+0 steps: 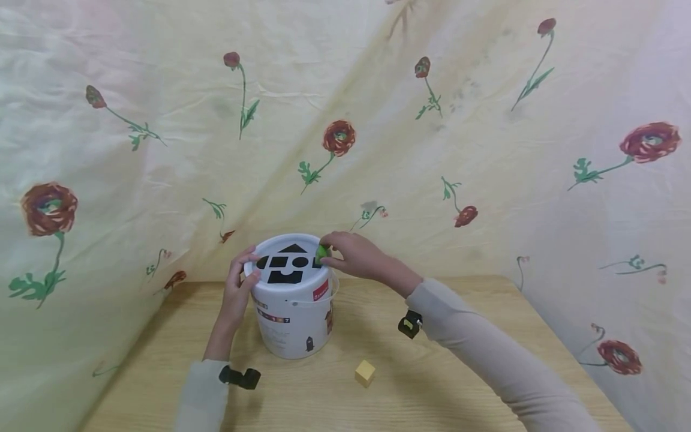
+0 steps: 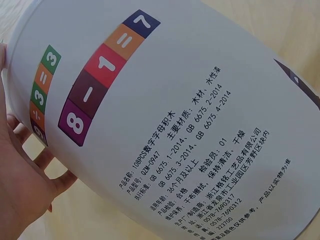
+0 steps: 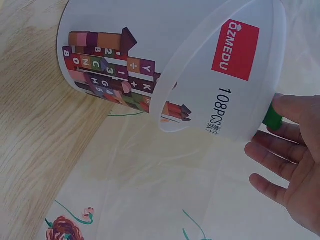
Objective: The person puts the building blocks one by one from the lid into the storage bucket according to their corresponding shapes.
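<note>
A white toy-block bucket point(image 1: 294, 333) stands upright on the table, its lid point(image 1: 310, 276) pierced with several black-looking shaped holes. My left hand point(image 1: 237, 288) grips the lid's left edge, fingers on top and around the side. Between thumb and fingers, my right hand point(image 1: 358, 255) pinches a green block point(image 1: 321, 253) at the lid's right edge, close over a hole there. In the right wrist view the green block point(image 3: 272, 119) shows just past the rim, partly hidden by the thumb. Printed number blocks and text cover the bucket's side point(image 2: 165, 95) in the left wrist view.
A yellow cube point(image 1: 364, 374) lies on the wooden table point(image 1: 432, 384), in front and to the right of the bucket. The bucket's thin white handle point(image 1: 324, 300) hangs on its right side. Behind the table hangs a flowered cloth point(image 1: 281, 162).
</note>
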A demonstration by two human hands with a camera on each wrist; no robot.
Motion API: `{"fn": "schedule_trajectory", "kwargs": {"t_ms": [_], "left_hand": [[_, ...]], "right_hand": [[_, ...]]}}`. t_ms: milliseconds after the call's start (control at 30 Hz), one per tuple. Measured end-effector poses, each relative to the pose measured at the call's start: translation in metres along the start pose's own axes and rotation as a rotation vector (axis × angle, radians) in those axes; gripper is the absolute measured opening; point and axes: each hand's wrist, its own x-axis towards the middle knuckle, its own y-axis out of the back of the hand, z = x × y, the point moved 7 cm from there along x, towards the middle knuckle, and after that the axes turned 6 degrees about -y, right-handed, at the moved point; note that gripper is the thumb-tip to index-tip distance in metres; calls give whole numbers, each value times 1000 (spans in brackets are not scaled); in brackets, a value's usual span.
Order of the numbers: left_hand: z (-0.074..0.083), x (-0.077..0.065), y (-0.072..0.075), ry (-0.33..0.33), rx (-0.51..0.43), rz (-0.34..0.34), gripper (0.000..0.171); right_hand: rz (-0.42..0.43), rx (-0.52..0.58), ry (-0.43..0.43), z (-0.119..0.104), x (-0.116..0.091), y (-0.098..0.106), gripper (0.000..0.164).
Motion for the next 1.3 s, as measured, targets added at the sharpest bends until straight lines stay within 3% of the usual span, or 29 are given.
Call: {"fn": "schedule_trajectory", "kwargs": {"t_ms": [1300], "left_hand": [[2, -2, 0, -4, -7, 2, 36]], "right_hand": [[31, -70, -9, -1, 6, -3, 34]]}}
